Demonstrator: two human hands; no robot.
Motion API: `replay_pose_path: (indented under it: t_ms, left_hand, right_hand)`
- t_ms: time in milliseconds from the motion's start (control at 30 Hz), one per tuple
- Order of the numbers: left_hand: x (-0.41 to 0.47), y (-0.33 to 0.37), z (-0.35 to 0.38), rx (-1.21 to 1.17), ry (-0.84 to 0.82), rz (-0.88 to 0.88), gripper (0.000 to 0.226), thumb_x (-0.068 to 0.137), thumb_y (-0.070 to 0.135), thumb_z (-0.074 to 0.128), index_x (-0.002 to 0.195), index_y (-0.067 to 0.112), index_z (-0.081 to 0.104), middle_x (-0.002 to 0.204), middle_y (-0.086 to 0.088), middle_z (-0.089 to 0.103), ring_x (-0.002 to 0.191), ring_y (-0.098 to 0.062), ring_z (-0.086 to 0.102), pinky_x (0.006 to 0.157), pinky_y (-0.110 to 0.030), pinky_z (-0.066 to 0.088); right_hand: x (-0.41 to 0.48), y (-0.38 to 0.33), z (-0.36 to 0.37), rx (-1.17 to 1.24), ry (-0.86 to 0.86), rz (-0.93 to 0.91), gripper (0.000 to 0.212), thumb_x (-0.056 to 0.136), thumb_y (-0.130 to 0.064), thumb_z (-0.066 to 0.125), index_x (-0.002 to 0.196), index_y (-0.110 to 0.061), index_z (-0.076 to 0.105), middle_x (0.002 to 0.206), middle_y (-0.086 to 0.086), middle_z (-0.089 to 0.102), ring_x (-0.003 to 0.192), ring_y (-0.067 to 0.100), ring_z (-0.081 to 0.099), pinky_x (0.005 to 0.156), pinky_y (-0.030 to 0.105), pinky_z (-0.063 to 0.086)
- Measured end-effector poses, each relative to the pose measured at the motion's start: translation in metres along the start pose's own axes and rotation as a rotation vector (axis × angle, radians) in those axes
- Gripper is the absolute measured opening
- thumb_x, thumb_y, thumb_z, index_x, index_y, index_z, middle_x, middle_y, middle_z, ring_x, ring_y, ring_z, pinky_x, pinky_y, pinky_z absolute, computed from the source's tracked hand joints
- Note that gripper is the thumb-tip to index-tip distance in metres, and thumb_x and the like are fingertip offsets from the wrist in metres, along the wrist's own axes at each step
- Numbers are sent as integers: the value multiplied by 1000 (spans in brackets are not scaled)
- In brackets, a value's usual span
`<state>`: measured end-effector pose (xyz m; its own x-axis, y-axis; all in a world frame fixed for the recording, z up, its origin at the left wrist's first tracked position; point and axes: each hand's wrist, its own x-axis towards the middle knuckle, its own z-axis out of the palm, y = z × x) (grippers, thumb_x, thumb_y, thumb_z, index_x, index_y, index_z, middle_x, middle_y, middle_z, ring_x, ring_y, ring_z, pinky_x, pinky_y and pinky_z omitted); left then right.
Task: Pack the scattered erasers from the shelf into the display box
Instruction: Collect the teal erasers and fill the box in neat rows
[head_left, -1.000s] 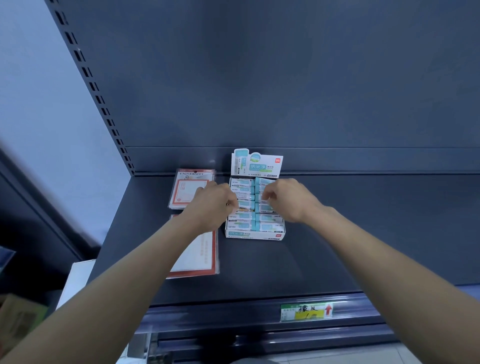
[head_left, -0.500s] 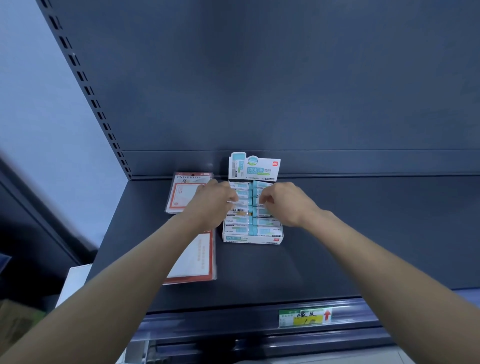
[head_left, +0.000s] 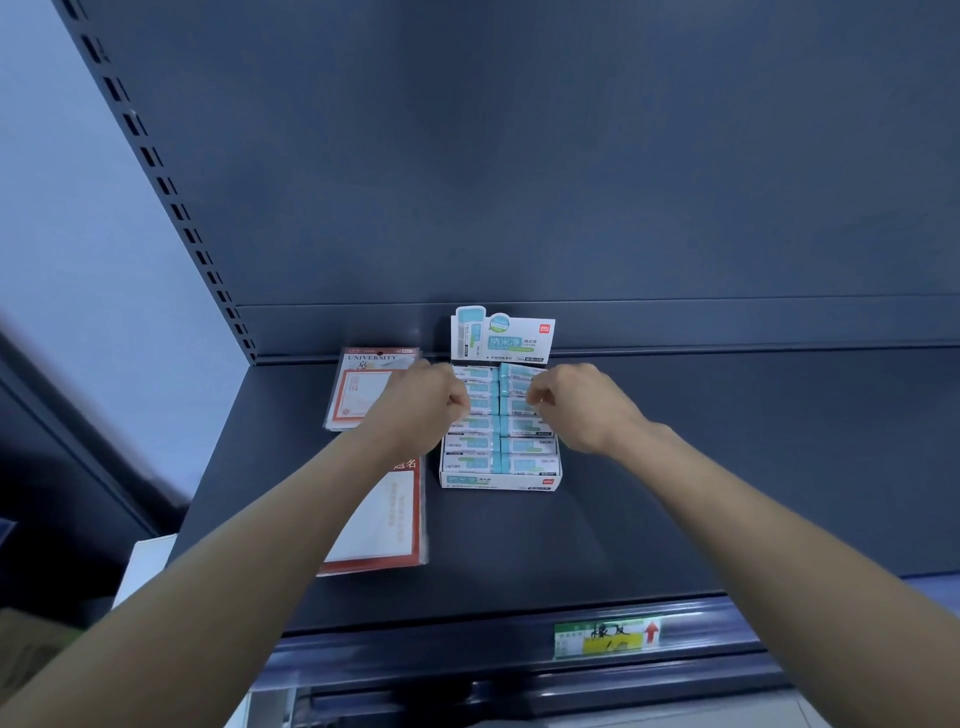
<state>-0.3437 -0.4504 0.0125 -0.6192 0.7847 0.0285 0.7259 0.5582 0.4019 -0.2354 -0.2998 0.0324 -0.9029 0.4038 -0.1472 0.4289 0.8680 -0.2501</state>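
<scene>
The display box (head_left: 500, 481) stands on the dark shelf (head_left: 701, 467), against the back panel. The erasers (head_left: 525, 447) fill it in two columns. The left hand (head_left: 428, 408) and the right hand (head_left: 579, 408) hover over the rear rows with their fingers curled. It cannot be told whether either hand pinches an eraser. Two packs of certificate paper (head_left: 382, 519) lie just left of the box.

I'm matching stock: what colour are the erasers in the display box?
The erasers are light blue and white, clearest in the head view.
</scene>
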Motion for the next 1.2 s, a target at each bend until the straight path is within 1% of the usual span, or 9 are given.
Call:
replay_pose_path:
  t_ms: [100, 133, 267, 367, 533, 633, 800, 933, 1200]
  left_hand:
    - [6, -2, 2, 76, 27, 16, 26, 96, 15, 42, 112, 13, 63, 117, -3, 58, 109, -23, 48, 99, -44, 39]
    - [6, -3, 4, 117, -2, 17, 27, 97, 15, 40, 113, 13, 61, 119, -3, 57, 111, -22, 47, 100, -43, 37]
    - [5, -7, 9, 136, -69, 13, 29, 97, 16, 39, 111, 14, 64, 118, -1, 56, 110, -22, 45, 98, -42, 34]
    - [5, -6, 5, 119, -83, 5, 27, 97, 19, 40, 107, 17, 66, 114, 0, 57, 104, -20, 46, 95, -41, 39]
    - [0, 10, 0, 65, -8, 37, 22, 96, 20, 45, 108, 15, 63, 114, -1, 57, 109, -20, 46, 97, -39, 38]
    - [-6, 23, 1, 10, -37, 111, 18, 94, 18, 47, 97, 16, 65, 107, 1, 60, 107, -20, 45, 96, -38, 36]
    - [-10, 27, 8, -39, -74, 134, 16, 93, 19, 52, 94, 16, 68, 106, 1, 63, 106, -19, 46, 94, -39, 35]
    - [-13, 22, 12, -1, -130, 145, 12, 88, 23, 59, 96, 19, 67, 108, 3, 61, 110, -17, 43, 95, -38, 30]
    - [-16, 27, 20, 40, -119, 139, 25, 88, 26, 61, 112, 21, 64, 118, 4, 58, 114, -19, 40, 97, -37, 27]
  right_hand:
    - [0, 2, -2, -6, 8, 10, 26, 92, -11, 44, 105, -17, 66, 113, 5, 65, 97, 27, 59, 76, 33, 49]
    - [0, 3, -2, -9, 11, 12, 25, 92, -11, 44, 103, -16, 66, 111, 5, 65, 95, 27, 59, 75, 33, 49]
    - [2, 7, -1, -22, -9, 26, 23, 92, -11, 46, 104, -17, 64, 111, 4, 65, 94, 25, 58, 71, 31, 47]
    - [0, 7, -1, -21, -54, 21, 25, 92, -13, 47, 109, -18, 64, 115, 5, 63, 99, 26, 58, 77, 34, 50]
    - [-7, 7, -6, 0, -151, -20, 12, 87, -19, 60, 95, -16, 67, 105, 4, 65, 95, 25, 61, 82, 36, 53]
    - [-9, 3, -5, -32, -214, -30, 11, 84, -21, 65, 93, -17, 69, 104, 4, 66, 95, 25, 62, 82, 36, 53]
    - [-9, 1, -2, -65, -207, -28, 14, 85, -19, 62, 98, -16, 69, 108, 5, 66, 97, 27, 62, 86, 39, 53]
    - [-6, -2, 2, -115, -204, -32, 13, 86, -18, 60, 97, -12, 66, 108, 7, 64, 98, 28, 61, 81, 36, 52]
    - [-6, -5, 3, -92, -95, 14, 14, 88, -11, 54, 99, -11, 63, 109, 9, 63, 96, 29, 61, 75, 33, 49]
